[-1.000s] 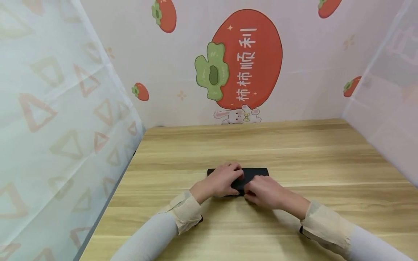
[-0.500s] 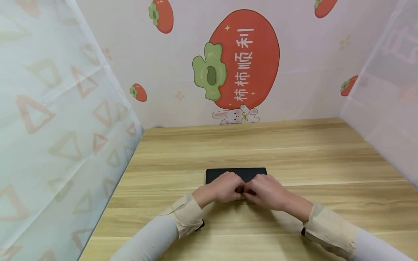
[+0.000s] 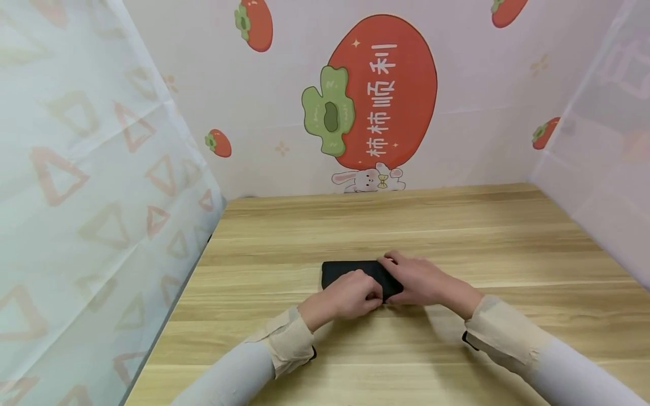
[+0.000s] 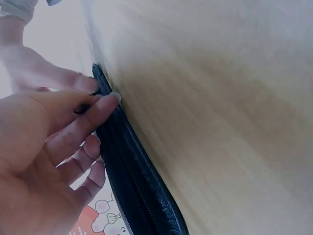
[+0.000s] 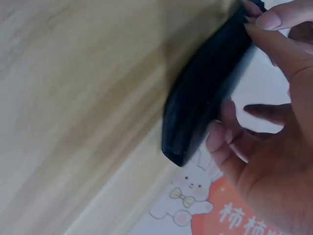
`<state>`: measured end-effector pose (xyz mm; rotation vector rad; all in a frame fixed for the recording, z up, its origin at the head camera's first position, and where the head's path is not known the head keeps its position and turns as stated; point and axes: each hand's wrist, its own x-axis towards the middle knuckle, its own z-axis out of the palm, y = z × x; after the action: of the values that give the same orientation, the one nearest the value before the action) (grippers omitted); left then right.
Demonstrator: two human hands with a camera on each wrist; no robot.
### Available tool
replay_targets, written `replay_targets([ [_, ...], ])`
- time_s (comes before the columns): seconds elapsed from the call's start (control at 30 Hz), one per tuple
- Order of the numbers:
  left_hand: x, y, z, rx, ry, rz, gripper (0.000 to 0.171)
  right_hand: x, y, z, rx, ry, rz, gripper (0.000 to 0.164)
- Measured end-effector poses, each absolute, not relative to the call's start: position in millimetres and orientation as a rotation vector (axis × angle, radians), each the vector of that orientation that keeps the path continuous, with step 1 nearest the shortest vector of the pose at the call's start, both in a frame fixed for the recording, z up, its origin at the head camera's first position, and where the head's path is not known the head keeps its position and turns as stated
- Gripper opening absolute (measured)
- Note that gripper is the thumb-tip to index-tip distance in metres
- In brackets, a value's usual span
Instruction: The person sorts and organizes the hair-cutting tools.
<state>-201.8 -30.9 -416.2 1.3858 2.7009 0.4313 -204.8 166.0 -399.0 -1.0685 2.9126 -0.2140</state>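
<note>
A black zippered pouch [image 3: 341, 269] lies on the wooden table, and its zipper [image 4: 139, 196] runs along the edge in the left wrist view. My left hand [image 3: 347, 296] pinches at the zipper edge with thumb and forefinger; a small dark tab [image 4: 82, 107], possibly the zipper pull, shows beside those fingers. The right hand [image 3: 420, 281] grips the pouch's right part, fingers over the far side and thumb near the front edge. In the right wrist view the pouch [image 5: 203, 88] stands out between both hands. The hands hide the pouch's front right corner.
The wooden table [image 3: 284, 237] extends around the pouch. A backdrop [image 3: 467, 84] with persimmon and rabbit drawings stands behind it. Patterned cloth walls [image 3: 127, 186] close off the left and right sides.
My right hand has gone from pinching the front edge to gripping the pouch's right part. The left hand has come from the pouch's top to its front edge and now pinches there.
</note>
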Motion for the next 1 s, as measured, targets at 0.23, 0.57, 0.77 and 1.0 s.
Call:
replay_targets([
  [0.23,-197,-32,-414,1.295,2.793,0.364,0.006,-214,168,-411,-0.989,2.835,-0.311,0.083],
  [0.57,-193,-44,-409,1.236,2.808,0.395,0.024,-217,169,-415,-0.967,2.754,-0.488,0.082],
  [0.77,-193,-66,-410,1.189,2.814,0.464,0.023,-219,169,-415,-0.919,2.743,-0.473,0.083],
  [1.0,-194,-100,-411,1.14,2.856,0.482,0.02,-221,169,-417,-0.953,2.738,-0.472,0.084],
])
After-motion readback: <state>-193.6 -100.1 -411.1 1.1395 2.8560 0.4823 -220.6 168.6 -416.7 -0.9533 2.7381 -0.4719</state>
